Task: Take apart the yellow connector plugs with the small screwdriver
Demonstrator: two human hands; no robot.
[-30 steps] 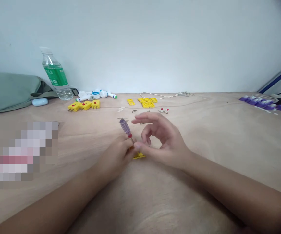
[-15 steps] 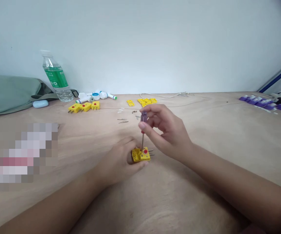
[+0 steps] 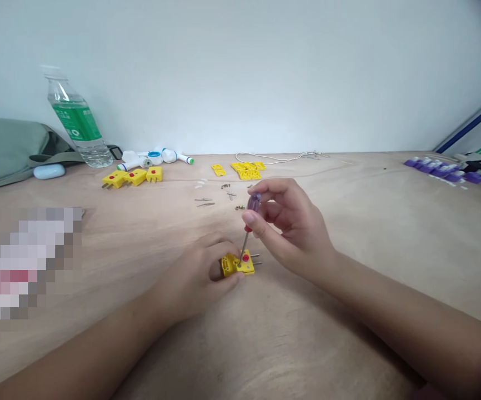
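Observation:
A yellow plug [image 3: 246, 268] with a red round spot and two metal pins pointing right lies on the wooden table, held by my left hand [image 3: 201, 266] from its left side. Its left part looks uncovered, with a hollow inside. In my right hand [image 3: 290, 225] is a small screwdriver [image 3: 254, 204] with a purple, partly see-through handle and red collar, gripped between thumb and fingers. The shaft leans slightly, and its tip meets a screw on the plug's top face. Just beyond the screwdriver are small brass-coloured screws [image 3: 239, 208].
Three yellow plugs [image 3: 135, 177] stand at the back left, near a water bottle [image 3: 76, 125] and a green bag [image 3: 7, 149]. Several yellow shell pieces [image 3: 249, 170], thin metal pins [image 3: 205, 204] and a white cord [image 3: 265, 161] lie farther back. Purple parts [image 3: 442, 169] sit at the right.
The screwdriver has gone from nearly upright beside the red spot to tilted, its tip now on the screw nearer the front. The whole view has shifted slightly.

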